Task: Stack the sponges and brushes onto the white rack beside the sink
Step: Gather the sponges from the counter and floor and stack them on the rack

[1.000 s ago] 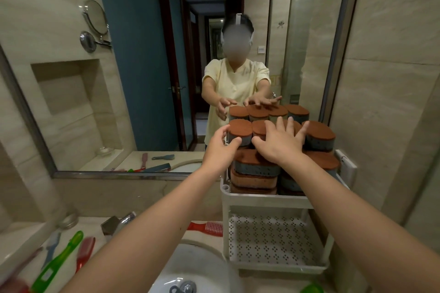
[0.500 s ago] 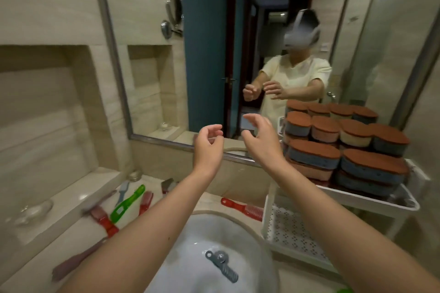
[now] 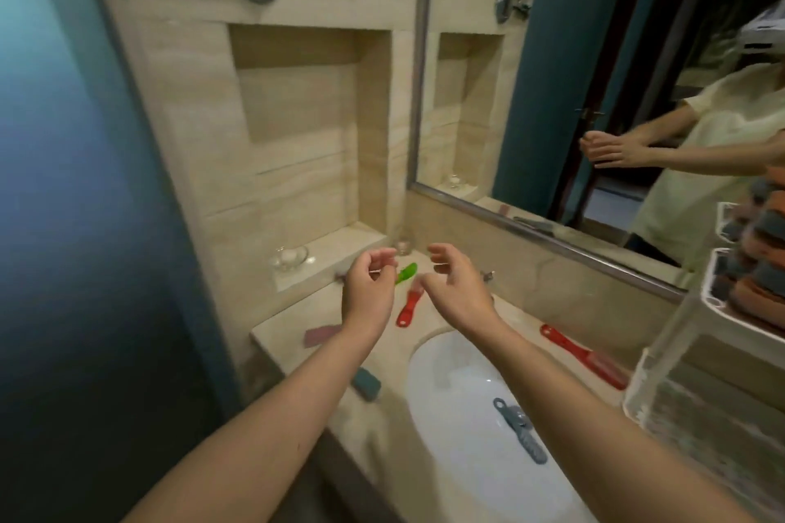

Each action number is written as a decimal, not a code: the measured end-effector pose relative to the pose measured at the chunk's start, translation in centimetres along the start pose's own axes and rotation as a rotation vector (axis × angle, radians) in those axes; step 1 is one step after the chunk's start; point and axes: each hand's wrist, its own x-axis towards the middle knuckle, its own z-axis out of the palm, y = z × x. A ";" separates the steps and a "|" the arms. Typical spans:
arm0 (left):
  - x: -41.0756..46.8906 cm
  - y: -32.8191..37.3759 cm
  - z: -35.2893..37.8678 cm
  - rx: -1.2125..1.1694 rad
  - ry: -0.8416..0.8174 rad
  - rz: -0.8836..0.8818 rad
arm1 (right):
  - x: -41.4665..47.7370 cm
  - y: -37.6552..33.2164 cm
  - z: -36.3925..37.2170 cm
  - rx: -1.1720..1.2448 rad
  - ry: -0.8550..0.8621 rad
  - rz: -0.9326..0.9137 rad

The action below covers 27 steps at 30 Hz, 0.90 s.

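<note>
Meanwhile, sponges (image 3: 760, 259) fill white rack (image 3: 718, 301) at frame right, while approx. five brushes wait at centre around sink (image 3: 429, 357); left hand (image 3: 366, 289) & right hand (image 3: 452, 287) hover empty, fingers loosely curled.

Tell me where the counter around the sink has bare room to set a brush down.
Bare counter lies behind the sink, between the mirror ledge and the long red brush. Left of the sink it is crowded: green brush, small red brush, pink piece and teal piece, with both hands, left and right, above. The rack fills the right.
</note>
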 end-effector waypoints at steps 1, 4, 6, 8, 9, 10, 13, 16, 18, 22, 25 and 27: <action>-0.4 -0.4 -1.9 -0.003 0.013 -0.032 | -0.7 -0.8 1.6 0.006 -0.031 -0.001; -1.6 -1.5 -7.5 -0.049 0.066 -0.096 | -2.8 -3.0 6.0 0.018 -0.130 -0.039; -2.5 -2.3 -11.1 0.001 0.125 -0.085 | -4.2 -4.3 8.9 -0.013 -0.191 -0.074; -3.5 -3.1 -14.8 0.061 0.168 -0.086 | -5.6 -5.5 11.8 -0.001 -0.247 -0.070; -4.0 -3.5 -16.6 0.078 0.188 -0.093 | -6.3 -6.2 13.3 0.012 -0.273 -0.061; -4.6 -4.0 -18.4 0.087 0.211 -0.098 | -7.1 -6.8 14.7 0.021 -0.298 -0.058; -6.6 -5.2 -23.6 0.133 0.295 -0.119 | -9.8 -8.4 18.9 0.022 -0.375 -0.097; -8.7 -6.6 -28.5 0.146 0.374 -0.142 | -12.6 -9.9 22.8 0.016 -0.457 -0.130; -10.3 -7.6 -31.6 0.158 0.423 -0.160 | -14.3 -11.0 25.5 0.022 -0.524 -0.141; -13.7 -9.3 -37.4 0.168 0.545 -0.204 | -17.7 -13.1 30.6 -0.009 -0.670 -0.196; -16.5 -10.2 -41.4 0.165 0.636 -0.241 | -20.4 -14.7 34.1 -0.024 -0.777 -0.240; -18.5 -10.9 -43.9 0.180 0.694 -0.272 | -22.3 -15.9 36.3 -0.027 -0.849 -0.260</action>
